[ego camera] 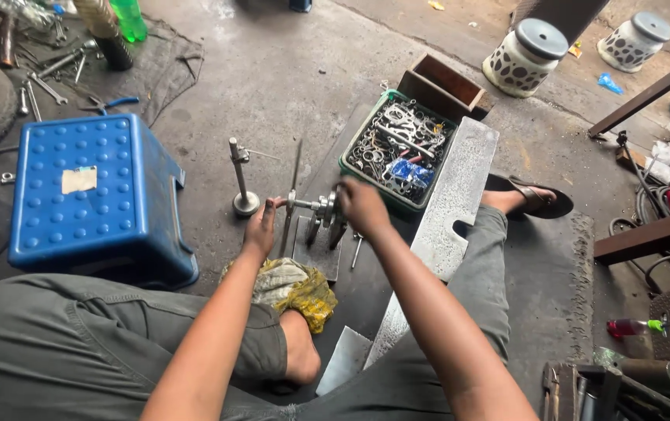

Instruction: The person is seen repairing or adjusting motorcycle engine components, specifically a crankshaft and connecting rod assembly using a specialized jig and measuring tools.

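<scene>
On the concrete floor, between the person's knees, lies a small grey metal shaft assembly with a round hub. Its long axis runs roughly left to right in the head view, thin rod end toward the left hand, hub end under the right hand. It sits above a dark flat metal plate.

Left hand: grip closed on the thin rod end, fingers curled around it. Right hand: grip wrapped over the hub end; the fingers are blurred, and how tightly they clamp cannot be told. The hub's far side is hidden by this hand.

A thin upright metal rod rises just behind the assembly; its foot is hard to make out. Left of it stands a valve-shaped steel post with a round base. A yellow-and-white crumpled rag lies near the left wrist. Nearby: a blue plastic stool, a green plastic tray of loose metal parts, and a long pale metal slab beside the right leg.
</scene>
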